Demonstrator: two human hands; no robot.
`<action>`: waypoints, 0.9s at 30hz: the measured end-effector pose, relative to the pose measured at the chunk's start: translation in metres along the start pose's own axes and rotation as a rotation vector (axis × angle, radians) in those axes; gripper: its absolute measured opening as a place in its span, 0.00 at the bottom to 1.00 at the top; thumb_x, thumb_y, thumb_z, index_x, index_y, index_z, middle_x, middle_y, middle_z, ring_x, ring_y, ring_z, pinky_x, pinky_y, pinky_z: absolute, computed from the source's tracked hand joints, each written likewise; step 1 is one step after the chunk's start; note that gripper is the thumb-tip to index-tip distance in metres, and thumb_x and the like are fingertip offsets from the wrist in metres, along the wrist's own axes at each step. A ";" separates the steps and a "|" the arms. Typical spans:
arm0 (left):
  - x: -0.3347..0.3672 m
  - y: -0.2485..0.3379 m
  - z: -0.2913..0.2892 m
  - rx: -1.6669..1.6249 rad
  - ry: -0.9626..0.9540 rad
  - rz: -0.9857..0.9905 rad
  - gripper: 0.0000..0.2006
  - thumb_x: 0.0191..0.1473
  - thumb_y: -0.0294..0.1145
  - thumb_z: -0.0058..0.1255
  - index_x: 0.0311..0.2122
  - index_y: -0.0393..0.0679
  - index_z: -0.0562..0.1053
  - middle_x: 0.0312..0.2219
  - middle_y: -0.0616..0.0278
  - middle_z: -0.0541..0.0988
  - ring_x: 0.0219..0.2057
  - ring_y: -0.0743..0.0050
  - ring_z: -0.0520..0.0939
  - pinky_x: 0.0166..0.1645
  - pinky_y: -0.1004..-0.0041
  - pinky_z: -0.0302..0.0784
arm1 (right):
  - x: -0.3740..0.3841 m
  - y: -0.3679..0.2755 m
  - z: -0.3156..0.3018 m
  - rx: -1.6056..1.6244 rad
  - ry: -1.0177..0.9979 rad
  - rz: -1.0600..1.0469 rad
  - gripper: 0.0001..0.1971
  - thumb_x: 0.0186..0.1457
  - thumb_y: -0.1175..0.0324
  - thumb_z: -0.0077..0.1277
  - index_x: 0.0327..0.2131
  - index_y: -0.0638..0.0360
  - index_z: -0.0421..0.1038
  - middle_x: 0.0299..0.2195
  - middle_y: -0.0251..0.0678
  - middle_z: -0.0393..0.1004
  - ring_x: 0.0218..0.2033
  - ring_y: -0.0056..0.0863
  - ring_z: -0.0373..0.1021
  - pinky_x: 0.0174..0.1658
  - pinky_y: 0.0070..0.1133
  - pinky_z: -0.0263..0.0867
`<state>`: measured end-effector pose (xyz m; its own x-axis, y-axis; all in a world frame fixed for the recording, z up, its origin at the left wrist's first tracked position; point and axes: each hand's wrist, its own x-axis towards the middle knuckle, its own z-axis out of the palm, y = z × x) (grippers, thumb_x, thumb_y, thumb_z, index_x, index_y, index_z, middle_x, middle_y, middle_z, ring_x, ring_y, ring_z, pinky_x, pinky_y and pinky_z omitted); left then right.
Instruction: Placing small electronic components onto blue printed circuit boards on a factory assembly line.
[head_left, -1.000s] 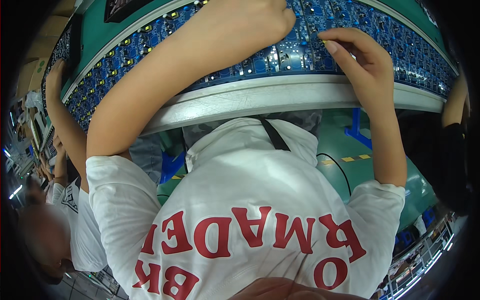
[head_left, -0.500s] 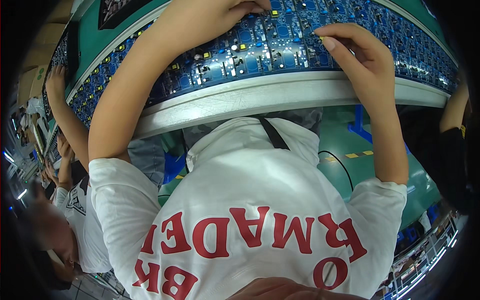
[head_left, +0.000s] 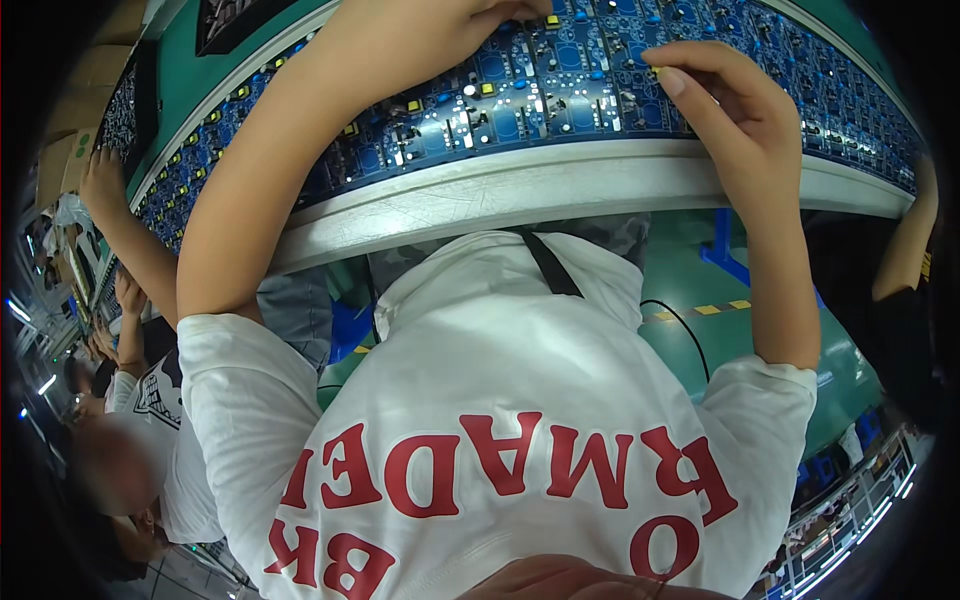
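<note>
Boards have slid right; our left hand pinches a part, grip unclear, right hand open on them.

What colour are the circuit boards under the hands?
Blue circuit boards, with small yellow parts; head view.

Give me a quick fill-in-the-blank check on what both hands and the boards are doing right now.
1. Both hands rest on a row of ____-coloured circuit boards.
2. The boards lie along a conveyor with a pale ____ front edge.
3. The right hand touches the boards with its ____.
4. The left hand lies ____ the boards, palm down.

Missing words: blue; white; fingertips; on
</note>
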<state>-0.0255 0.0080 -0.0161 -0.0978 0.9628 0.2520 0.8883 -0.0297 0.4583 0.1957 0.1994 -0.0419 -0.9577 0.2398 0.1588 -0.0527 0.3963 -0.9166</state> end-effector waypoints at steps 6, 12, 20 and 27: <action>0.001 -0.004 -0.004 0.072 0.042 0.232 0.09 0.46 0.21 0.57 0.35 0.38 0.81 0.31 0.52 0.82 0.37 0.51 0.81 0.46 0.61 0.76 | 0.000 -0.001 0.000 -0.015 0.006 0.019 0.09 0.63 0.73 0.56 0.46 0.60 0.80 0.43 0.30 0.80 0.41 0.14 0.72 0.44 0.13 0.65; -0.001 0.026 -0.008 0.236 -0.052 0.104 0.09 0.46 0.23 0.55 0.35 0.37 0.81 0.31 0.53 0.82 0.39 0.55 0.81 0.49 0.63 0.75 | 0.001 0.002 -0.001 0.001 0.001 0.003 0.09 0.64 0.73 0.56 0.46 0.60 0.80 0.43 0.31 0.80 0.42 0.15 0.72 0.45 0.13 0.66; 0.005 0.031 -0.012 0.339 -0.174 0.128 0.08 0.48 0.24 0.54 0.35 0.38 0.80 0.27 0.53 0.80 0.37 0.53 0.80 0.46 0.61 0.75 | 0.001 0.001 -0.003 -0.043 -0.001 0.022 0.10 0.64 0.73 0.56 0.47 0.60 0.80 0.43 0.30 0.80 0.41 0.16 0.73 0.46 0.13 0.67; 0.017 0.021 -0.052 0.063 0.205 -0.416 0.09 0.55 0.27 0.57 0.41 0.36 0.80 0.30 0.50 0.83 0.33 0.60 0.84 0.40 0.64 0.78 | 0.018 -0.019 0.011 -0.165 -0.070 -0.032 0.09 0.60 0.73 0.59 0.44 0.59 0.81 0.39 0.32 0.82 0.40 0.19 0.75 0.43 0.17 0.70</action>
<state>-0.0314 0.0095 0.0419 -0.5327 0.8162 0.2237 0.7796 0.3704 0.5050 0.1767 0.1864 -0.0261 -0.9739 0.1651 0.1557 -0.0417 0.5440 -0.8381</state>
